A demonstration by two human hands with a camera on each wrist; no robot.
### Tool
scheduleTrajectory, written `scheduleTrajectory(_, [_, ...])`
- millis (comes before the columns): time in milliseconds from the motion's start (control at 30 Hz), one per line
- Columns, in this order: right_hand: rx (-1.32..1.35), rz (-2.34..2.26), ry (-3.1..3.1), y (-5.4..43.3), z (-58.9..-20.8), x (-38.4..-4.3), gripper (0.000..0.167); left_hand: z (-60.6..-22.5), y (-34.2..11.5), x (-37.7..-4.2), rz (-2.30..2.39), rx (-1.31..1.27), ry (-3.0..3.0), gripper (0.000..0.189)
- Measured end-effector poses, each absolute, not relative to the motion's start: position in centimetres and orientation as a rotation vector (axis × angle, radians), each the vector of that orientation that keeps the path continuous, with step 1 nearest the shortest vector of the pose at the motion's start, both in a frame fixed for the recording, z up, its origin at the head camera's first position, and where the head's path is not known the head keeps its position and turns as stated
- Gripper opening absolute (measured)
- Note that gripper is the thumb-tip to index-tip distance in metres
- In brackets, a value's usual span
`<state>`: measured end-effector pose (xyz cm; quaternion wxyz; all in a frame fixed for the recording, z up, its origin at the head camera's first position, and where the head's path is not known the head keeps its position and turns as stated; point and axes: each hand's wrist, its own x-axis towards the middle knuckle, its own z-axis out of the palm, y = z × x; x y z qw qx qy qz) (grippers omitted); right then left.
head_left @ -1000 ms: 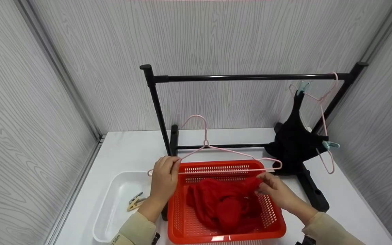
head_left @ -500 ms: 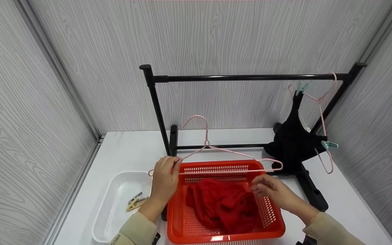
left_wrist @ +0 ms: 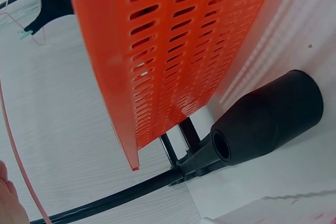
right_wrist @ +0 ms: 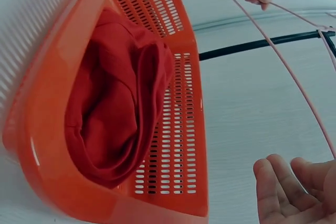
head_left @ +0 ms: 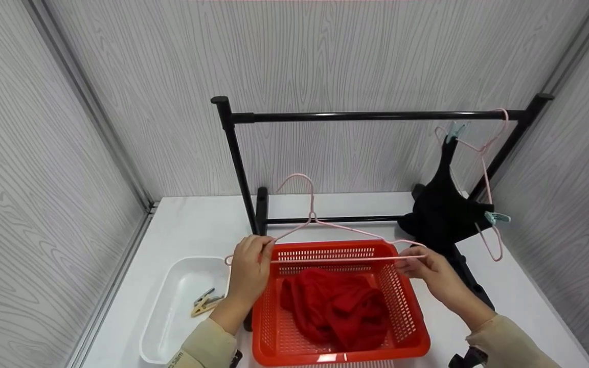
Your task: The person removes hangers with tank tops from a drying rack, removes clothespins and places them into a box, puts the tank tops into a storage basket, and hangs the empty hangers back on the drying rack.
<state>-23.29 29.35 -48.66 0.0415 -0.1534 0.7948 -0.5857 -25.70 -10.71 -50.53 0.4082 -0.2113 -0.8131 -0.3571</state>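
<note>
My left hand [head_left: 248, 268] grips a pink clothes hanger [head_left: 333, 260] near its left shoulder. The hanger is held level over the back of a red basket [head_left: 417, 352], hook upward. At the hanger's right end, my right hand [head_left: 430, 271] pinches the wire between thumb and fingers. A red piece of clothing [head_left: 338, 309] lies bunched in the basket, apart from both hands. In the right wrist view, this red clothing [right_wrist: 118, 98] shows folds and an opening, while the fingers [right_wrist: 278, 182] stand loosely bent beside the wire. Only part of my left hand [left_wrist: 9, 198] shows in the left wrist view.
A black clothes rack [head_left: 376, 116] stands behind the basket. On its right side hangs another pink hanger [head_left: 486, 174], with a black garment [head_left: 440, 209] fastened by light-blue clips [head_left: 496, 217]. At left, a white tray [head_left: 154, 317] holds several clothespins [head_left: 203, 304].
My right hand has let go of the red clothing and moved up and right to the hanger's end. The clothing has dropped back into the basket. My left hand has barely moved.
</note>
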Motion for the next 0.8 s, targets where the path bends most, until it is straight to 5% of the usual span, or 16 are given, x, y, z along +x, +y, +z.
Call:
scheduleTrajectory(500, [-0.314,-2.032,2.485,29.6,-46.7,-23.2,0.046,-50.6,-10.7,-25.6,-0.910,-0.534,-2.055,0.010])
scheduleTrajectory(800, [-0.468,-1.927,2.538,29.1,-45.8,-23.1,0.032,-50.6,-10.5,-25.5,-0.888,-0.561,-2.070,0.010])
